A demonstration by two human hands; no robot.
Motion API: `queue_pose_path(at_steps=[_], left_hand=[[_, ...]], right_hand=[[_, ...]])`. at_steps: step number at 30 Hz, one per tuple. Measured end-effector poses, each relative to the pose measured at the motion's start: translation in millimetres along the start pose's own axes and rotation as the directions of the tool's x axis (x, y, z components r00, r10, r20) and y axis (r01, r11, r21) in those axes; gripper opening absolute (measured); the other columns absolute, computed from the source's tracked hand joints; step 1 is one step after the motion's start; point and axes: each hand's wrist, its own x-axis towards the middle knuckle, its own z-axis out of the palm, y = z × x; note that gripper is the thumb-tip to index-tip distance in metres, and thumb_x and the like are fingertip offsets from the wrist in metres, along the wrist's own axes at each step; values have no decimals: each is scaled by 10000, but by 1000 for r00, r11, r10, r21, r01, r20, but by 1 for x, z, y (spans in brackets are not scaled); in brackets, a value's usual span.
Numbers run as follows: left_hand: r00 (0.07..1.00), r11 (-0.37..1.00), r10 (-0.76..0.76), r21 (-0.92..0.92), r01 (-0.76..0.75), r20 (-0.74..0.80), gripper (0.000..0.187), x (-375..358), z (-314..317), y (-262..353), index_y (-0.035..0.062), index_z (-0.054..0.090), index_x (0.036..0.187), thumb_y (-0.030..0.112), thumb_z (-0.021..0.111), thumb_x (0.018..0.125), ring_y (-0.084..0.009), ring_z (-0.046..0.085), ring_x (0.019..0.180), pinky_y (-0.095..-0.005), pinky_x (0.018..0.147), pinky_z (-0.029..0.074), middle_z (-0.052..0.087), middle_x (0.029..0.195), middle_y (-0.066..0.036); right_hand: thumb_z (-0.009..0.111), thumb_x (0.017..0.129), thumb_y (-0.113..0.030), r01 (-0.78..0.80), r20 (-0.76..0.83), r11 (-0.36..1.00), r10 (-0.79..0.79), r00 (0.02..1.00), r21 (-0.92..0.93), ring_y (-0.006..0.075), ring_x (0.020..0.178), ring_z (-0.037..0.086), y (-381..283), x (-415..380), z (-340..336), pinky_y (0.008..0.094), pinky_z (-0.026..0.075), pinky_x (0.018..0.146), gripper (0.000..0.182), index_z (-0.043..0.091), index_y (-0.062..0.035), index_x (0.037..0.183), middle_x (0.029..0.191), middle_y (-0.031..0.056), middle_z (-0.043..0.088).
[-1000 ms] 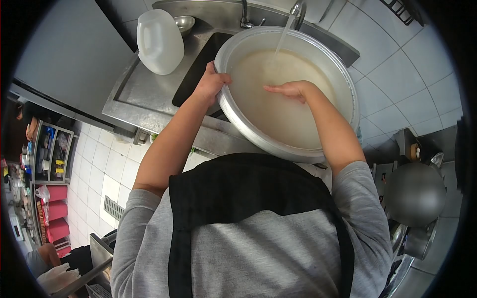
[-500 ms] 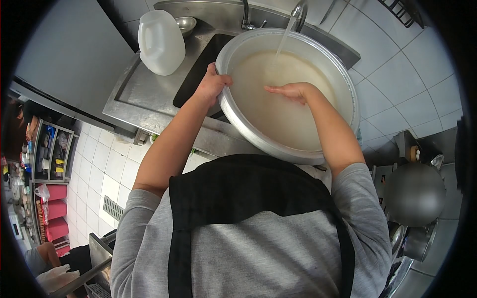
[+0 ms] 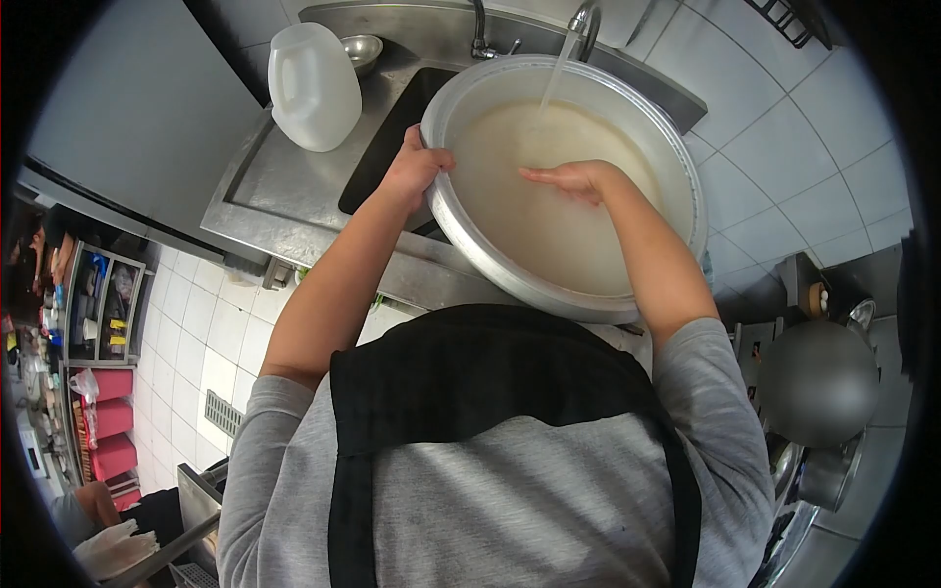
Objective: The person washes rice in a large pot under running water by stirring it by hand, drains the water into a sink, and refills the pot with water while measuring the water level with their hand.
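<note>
A big round aluminium pot (image 3: 477, 245) rests over the sink, holding cloudy whitish water (image 3: 534, 230). My left hand (image 3: 414, 171) is closed on the pot's left rim, with its thumb over the edge. At the water's surface inside the pot is my right hand (image 3: 576, 180), holding nothing that I can see. Its index finger and thumb stretch out to the left, while the lower fingers are partly hidden by the murky water. From the curved tap (image 3: 591, 29) at the back, a stream of water runs into the pot. The pot's bottom cannot be seen.
Left of the sink, a translucent plastic jug (image 3: 333, 98) and a small metal bowl (image 3: 364, 51) stand on the steel counter (image 3: 279, 191). Pans (image 3: 818, 382) hang at the right. Another person's arm (image 3: 96, 505) shows at lower left, near shelves with pink bins (image 3: 113, 416).
Both hands stay almost where they were, the left on the rim and the right at the water's surface. The whole view has shifted very slightly.
</note>
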Motion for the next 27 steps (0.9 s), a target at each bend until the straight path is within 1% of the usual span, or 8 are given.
queue_pose_path(at_steps=[4, 7, 10, 14, 19, 22, 25, 27], left_hand=[[1000, 1000, -5, 2, 5, -9, 890, 0, 1, 0, 4, 118, 1412, -22, 565, 643, -340, 501, 1094, -408, 891, 456, 416, 1275, -238], [1000, 1000, 5, 17, -5, 8, 881, 2, -1, -1, 6, 124, 1409, -24, 561, 645, -341, 501, 1092, -408, 892, 456, 422, 1265, -235], [1000, 1000, 7, 7, -7, 6, 875, 3, -1, -3, 6, 130, 1406, -25, 559, 645, -344, 501, 1088, -410, 893, 455, 424, 1260, -234], [1000, 1000, 6, 28, -6, -3, 850, 3, -1, -3, 7, 156, 1389, -26, 558, 642, -346, 502, 1078, -413, 889, 455, 429, 1244, -232], [1000, 1000, 11, 25, -12, 19, 793, 2, -5, -8, 9, 206, 1349, -17, 561, 640, -329, 512, 1028, -406, 854, 462, 456, 1162, -211], [1000, 999, -16, 41, 17, -17, 773, -8, -2, -2, 11, 227, 1334, 2, 569, 641, -300, 517, 990, -381, 840, 459, 475, 1111, -189], [999, 1000, 30, 9, -30, 21, 769, -6, -4, -5, 15, 230, 1305, 17, 587, 624, -320, 503, 1018, -402, 851, 445, 468, 1106, -217], [999, 997, 48, 54, -47, -17, 762, -4, -5, -8, 10, 236, 1300, 23, 589, 626, -320, 513, 995, -405, 840, 450, 476, 1089, -218]], right_hand=[[385, 634, -880, -7, -2, 1000, 7, 1000, 11, 489, 1349, 44, 1, 0, 0, 663, 95, 1020, 1077, 167, -223, 1459, 1457, 321, 50], [480, 655, -823, -44, 11, 995, 43, 999, 84, 422, 1379, -17, -1, -3, 0, 632, 64, 1030, 1043, 157, -245, 1461, 1484, 273, 18], [384, 632, -882, -7, 0, 1000, 7, 1000, -4, 483, 1350, 48, -4, -9, 2, 655, 99, 1026, 1105, 155, -188, 1461, 1455, 323, 54], [384, 639, -878, -17, 8, 1000, 17, 1000, -23, 463, 1359, 51, 1, 3, -1, 647, 116, 1029, 1085, 163, -204, 1460, 1465, 301, 61], [387, 647, -871, -6, 54, 995, 12, 998, -101, 414, 1378, 46, -21, -26, 4, 630, 132, 1037, 1058, 184, -221, 1457, 1491, 244, 60], [412, 664, -848, -64, 63, 995, 68, 996, -70, 383, 1391, 15, -4, 9, -6, 630, 40, 1036, 995, 150, -306, 1456, 1519, 169, 14], [380, 665, -859, -66, 15, 997, 67, 998, -31, 390, 1387, 45, 6, 19, -5, 646, 74, 1029, 988, 166, -305, 1454, 1519, 161, 26], [376, 664, -861, -36, 19, 997, 37, 999, -67, 391, 1385, 64, 4, 11, -3, 651, 100, 1026, 991, 179, -295, 1453, 1518, 164, 34]])
